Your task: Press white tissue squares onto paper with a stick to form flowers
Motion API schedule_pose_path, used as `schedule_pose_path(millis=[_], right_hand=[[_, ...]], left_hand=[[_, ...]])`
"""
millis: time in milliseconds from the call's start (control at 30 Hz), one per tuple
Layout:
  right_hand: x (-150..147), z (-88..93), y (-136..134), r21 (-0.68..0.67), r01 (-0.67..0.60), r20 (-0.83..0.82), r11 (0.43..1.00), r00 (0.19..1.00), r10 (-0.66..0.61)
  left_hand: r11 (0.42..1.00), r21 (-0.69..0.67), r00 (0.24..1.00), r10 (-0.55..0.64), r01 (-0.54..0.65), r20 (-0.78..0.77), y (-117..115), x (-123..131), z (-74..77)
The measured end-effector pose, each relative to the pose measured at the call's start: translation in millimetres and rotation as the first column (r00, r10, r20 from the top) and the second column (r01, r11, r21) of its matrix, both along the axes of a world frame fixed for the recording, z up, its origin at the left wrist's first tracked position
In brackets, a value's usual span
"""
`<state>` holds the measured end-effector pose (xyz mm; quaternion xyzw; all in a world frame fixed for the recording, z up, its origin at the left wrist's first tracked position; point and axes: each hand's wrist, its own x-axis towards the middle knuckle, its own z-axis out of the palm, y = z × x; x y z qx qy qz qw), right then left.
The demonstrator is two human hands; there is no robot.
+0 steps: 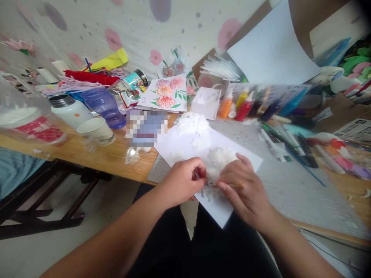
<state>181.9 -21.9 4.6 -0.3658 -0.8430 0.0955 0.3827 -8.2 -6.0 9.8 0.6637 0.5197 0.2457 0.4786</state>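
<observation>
Above the near part of a white paper sheet (pixel 245 148), my two hands work close together. My right hand (pixel 246 189) is closed around a thin yellowish stick (pixel 238 185), which points toward my left hand. My left hand (pixel 185 179) is closed in a pinch near the stick's tip; whatever sits between those fingertips is hidden. Just beyond the hands lies a fluffy white tuft (pixel 222 157). Farther back on the sheet is a pile of white petal-like pieces (pixel 191 125). Small white scraps (pixel 213 194) lie below my fingers.
To the left stand a paper cup (pixel 97 131), a white flask (pixel 69 112) and a purple container (pixel 104 106). Paint bottles (pixel 243 106) and a white box (pixel 206 102) line the back. Pens (pixel 285 139) lie right on a grey mat (pixel 304 193). A flower picture (pixel 166 92) leans behind.
</observation>
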Motion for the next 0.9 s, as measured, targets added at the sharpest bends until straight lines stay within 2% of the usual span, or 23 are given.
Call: schedule_pose_path(millis=[167, 333, 500, 533, 600, 667, 700, 800, 900], right_hand=[[2.2, 2.5, -0.4, -0.017, -0.018, -0.012, 1.0, 1.0, 0.018], [8.7, 2.5, 2.3, -0.046, 0.016, -0.234, 0.999, 0.972, -0.026], [6.7, 1.2, 4.4, -0.093, -0.008, -0.155, 0.996, 0.988, -0.006], [6.0, 1.7, 4.0, -0.099, -0.023, -0.151, 0.995, 0.988, 0.007], [5.0, 2.9, 2.6, -0.108, -0.043, -0.152, 0.993, 0.988, 0.026], [4.8, 3.6, 1.0, -0.108, -0.05, -0.147, 0.993, 0.989, 0.034], [4.9, 3.7, 0.3, -0.103, -0.054, -0.145, 0.993, 0.989, 0.039], [5.0, 2.6, -0.5, -0.085, -0.068, -0.149, 0.994, 0.987, 0.055], [4.8, 1.7, -0.7, -0.073, -0.076, -0.154, 0.994, 0.986, 0.064]], left_hand=[[0.991, 0.128, 0.998, -0.035, 0.043, -0.057, -8.4, -6.0, 0.0], [0.985, 0.158, 0.997, -0.062, 0.068, -0.048, -13.9, -10.7, 1.4], [0.98, 0.173, 0.995, -0.102, 0.102, -0.008, -12.9, -18.7, 4.1], [0.978, 0.193, 0.997, -0.072, 0.073, -0.016, -10.0, -21.3, 4.4], [0.965, 0.26, 0.996, 0.062, -0.042, -0.071, 0.2, -26.8, 5.3], [0.922, 0.356, 0.957, 0.226, -0.15, -0.181, 15.7, -31.1, 7.6], [0.902, 0.4, 0.926, 0.281, -0.164, -0.254, 24.6, -32.1, 9.3], [0.889, 0.453, 0.838, 0.292, -0.06, -0.461, 51.0, -28.5, 14.9], [0.893, 0.449, 0.812, 0.244, 0.024, -0.53, 71.5, -16.3, 16.0]])
